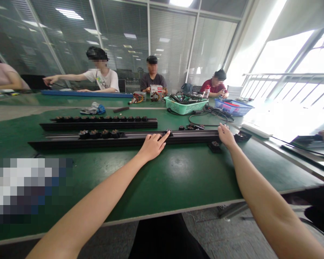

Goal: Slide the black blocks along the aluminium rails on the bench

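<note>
Plainly facing a long black rail [83, 145], laid crosswise on a green tabletop [175, 187]. Resting the left hand [152, 145] at its middle, with index finger [164, 137] outstretched and spread from the curled others, its tip at a small dark part [171, 134] on the rail. Holding the right hand [226, 136] over the right portion, near a loose black piece [215, 146]; impossible to make out any pinch there.
</note>
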`<state>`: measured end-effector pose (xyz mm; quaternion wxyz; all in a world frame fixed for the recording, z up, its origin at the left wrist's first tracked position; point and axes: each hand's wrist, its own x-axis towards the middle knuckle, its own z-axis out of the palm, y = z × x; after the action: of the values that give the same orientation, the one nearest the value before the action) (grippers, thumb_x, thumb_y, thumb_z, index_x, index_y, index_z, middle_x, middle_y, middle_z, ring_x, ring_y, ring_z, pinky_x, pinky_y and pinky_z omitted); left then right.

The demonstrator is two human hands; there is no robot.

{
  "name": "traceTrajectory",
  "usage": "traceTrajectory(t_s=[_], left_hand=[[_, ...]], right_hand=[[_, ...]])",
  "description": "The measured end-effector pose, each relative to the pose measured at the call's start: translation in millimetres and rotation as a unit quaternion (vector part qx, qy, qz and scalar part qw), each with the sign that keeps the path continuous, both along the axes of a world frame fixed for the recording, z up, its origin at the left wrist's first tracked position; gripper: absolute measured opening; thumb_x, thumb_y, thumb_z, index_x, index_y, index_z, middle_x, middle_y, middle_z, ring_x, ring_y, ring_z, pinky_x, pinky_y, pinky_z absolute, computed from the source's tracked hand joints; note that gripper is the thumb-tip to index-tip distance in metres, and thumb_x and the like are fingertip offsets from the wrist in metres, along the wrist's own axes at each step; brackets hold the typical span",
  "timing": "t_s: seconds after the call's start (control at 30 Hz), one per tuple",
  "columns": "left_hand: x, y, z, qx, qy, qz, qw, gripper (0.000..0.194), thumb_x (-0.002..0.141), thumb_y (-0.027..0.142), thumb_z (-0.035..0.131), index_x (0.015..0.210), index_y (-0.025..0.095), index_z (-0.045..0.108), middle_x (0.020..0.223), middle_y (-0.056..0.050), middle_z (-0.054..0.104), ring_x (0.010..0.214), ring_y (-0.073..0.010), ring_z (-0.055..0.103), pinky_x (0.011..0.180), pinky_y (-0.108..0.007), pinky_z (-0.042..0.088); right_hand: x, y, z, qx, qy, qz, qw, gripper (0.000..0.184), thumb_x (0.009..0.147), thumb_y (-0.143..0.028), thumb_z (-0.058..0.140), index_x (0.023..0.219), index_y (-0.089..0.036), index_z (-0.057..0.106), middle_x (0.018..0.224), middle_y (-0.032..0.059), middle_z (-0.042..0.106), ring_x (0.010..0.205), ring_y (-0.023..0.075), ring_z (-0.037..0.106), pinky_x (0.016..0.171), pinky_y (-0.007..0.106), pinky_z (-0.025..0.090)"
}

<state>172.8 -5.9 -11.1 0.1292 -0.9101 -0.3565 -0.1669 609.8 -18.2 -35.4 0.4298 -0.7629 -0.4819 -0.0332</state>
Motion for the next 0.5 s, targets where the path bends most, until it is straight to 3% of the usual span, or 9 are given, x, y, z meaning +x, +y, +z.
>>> traceTrajectory(t_s=[0.17,0.23,0.3,0.4,0.5], left_hand=[[0,0,0.6,-0.002,0.002,0.0,1.0,0.06,0.11,0.033,0.036,0.169,0.025,0.026,0.131,-0.013,0.064,0.118,-0.028,0.057,0.097,-0.04,0.035],[0,0,0.5,-0.001,0.001,-0.001,1.0,0.06,0.11,0.033,0.036,0.169,0.026,0.026,0.13,-0.013,0.065,0.118,-0.028,0.057,0.096,-0.04,0.035],[0,0,0.5,0.0,0.0,-0.002,1.0,0.06,0.11,0.033,0.036,0.169,0.026,0.026,0.13,-0.013,0.065,0.118,-0.0279,0.057,0.096,-0.04,0.035],[0,-1,0.7,0.0,0.001,0.0,1.0,0.06,0.111,0.033,0.036,0.169,0.026,0.026,0.129,-0.013,0.065,0.118,-0.0278,0.057,0.096,-0.04,0.035],[1,-1,1.1,0.002,0.006,0.002,1.0,0.06,0.111,0.033,0.037,0.169,0.026,0.025,0.129,-0.013,0.065,0.117,-0.0276,0.057,0.096,-0.04,0.035]], right_hand=[[-7,-7,14.4,0.066,-0.089,0.001,0.994,0.045,0.099,-0.033,0.039,0.124,-0.015,0.071,0.138,0.021,0.066,0.139,0.0313,0.052,0.119,0.051,0.037],[-7,-12,24.3,0.077,-0.091,-0.043,0.992,0.045,0.099,-0.029,0.035,0.118,-0.014,0.073,0.126,0.0225,0.07,0.129,0.0335,0.058,0.114,0.052,0.041],[-3,-17,33.3,0.082,-0.057,-0.13,0.986,0.048,0.099,-0.027,0.032,0.116,-0.01,0.073,0.117,0.0255,0.072,0.119,0.0364,0.063,0.107,0.053,0.045],[6,-25,39.5,0.079,0.004,-0.239,0.968,0.052,0.1,-0.027,0.03,0.12,-0.006,0.072,0.115,0.0303,0.071,0.113,0.0405,0.066,0.101,0.056,0.049],[15,-29,34.8,0.036,0.006,-0.216,0.976,0.055,0.102,-0.031,0.028,0.12,-0.004,0.073,0.113,0.0332,0.069,0.114,0.0427,0.067,0.099,0.057,0.049]])
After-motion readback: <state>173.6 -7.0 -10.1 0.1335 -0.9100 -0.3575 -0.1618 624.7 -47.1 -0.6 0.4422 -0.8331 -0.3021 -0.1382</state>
